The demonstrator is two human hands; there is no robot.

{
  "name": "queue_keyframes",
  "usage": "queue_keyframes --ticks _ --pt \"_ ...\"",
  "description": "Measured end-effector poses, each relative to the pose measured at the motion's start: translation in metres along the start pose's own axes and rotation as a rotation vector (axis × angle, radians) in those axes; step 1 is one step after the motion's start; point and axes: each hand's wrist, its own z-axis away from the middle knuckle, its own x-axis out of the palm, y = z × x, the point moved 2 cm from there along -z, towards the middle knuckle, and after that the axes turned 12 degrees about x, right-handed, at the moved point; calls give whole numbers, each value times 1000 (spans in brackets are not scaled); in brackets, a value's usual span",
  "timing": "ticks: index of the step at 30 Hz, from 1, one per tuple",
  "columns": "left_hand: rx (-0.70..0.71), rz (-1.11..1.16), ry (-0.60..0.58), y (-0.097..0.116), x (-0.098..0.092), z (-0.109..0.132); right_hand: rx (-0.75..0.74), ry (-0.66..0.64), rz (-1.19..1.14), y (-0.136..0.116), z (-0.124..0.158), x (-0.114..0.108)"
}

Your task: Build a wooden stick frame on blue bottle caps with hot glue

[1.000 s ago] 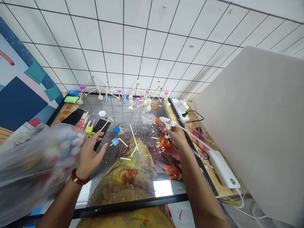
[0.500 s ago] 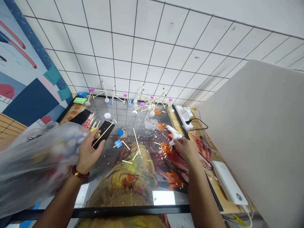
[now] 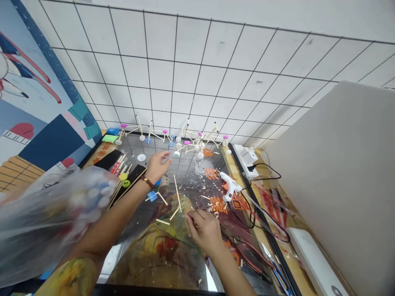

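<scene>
**Two hands over the glass table, glue gun set down**

While my left hand (image 3: 158,164) reaches far forward over the glass table (image 3: 185,172), its fingers are spread loosely and hold nothing. Just beyond my left fingertips stand the small stick models with pink and white caps (image 3: 191,142), in a row near the tiled wall. To the left of these fingers lies a white round cap (image 3: 141,157), and just behind my left wrist, beside the bead bracelet, lies a blue cube on a stick (image 3: 152,196). Further to the left of my forearm I see black strips (image 3: 123,172) with thin sticks and a green button (image 3: 126,183) on them, and a blurred plastic bag of caps (image 3: 55,213) is very near to the camera.

My right hand (image 3: 205,230) is low on the table with the fingers curled down toward the glass. I cannot tell if they pinch something small; a fingertip is near the loose wooden sticks (image 3: 176,193) that lie to the left and in front of it. The white glue gun (image 3: 230,187) lies on the table, in front and to the right of my right fingers, apart from them. Its black cable (image 3: 249,213) runs to the right of this hand, toward the white power strip (image 3: 248,158) at the table edge.
</scene>
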Motion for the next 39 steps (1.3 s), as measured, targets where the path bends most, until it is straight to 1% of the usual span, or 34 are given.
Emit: queue_keyframes --ticks 1,3,6,8,11,14,16,20,23,26,29,33,36,39 --pt "43 -41 -32 -3 12 -8 -23 -5 16 0 1 3" --pt "156 -127 -95 -2 36 -24 -58 -10 39 0 2 6" --pt "289 -231 -166 9 64 -50 -85 -8 39 -2 3 8" --pt "355 -335 -203 18 78 -68 -88 -4 43 -3 3 8" --pt "398 -446 -248 23 91 -93 -82 -3 69 -3 3 8" --pt "406 -497 -304 21 101 -108 -77 -14 96 -3 3 5" --pt "408 -515 -340 17 108 -113 -74 -30 110 -3 3 3" --pt "406 -518 -385 10 117 -114 -71 -38 123 -3 2 -1" --pt "426 -519 -394 8 120 -112 -66 -19 122 -3 1 -3" --pt "481 -518 -394 10 118 -108 -57 -15 120 -3 1 -3" --pt "565 -488 -377 13 108 -101 -32 -13 119 -2 0 -4" --pt "654 -469 -358 15 88 -90 -28 -12 113 -2 0 -5" --pt "727 -477 -410 14 77 -84 -39 -9 114 -3 1 -4" --pt "773 -471 -463 14 73 -76 -44 -11 106 -3 2 -4"
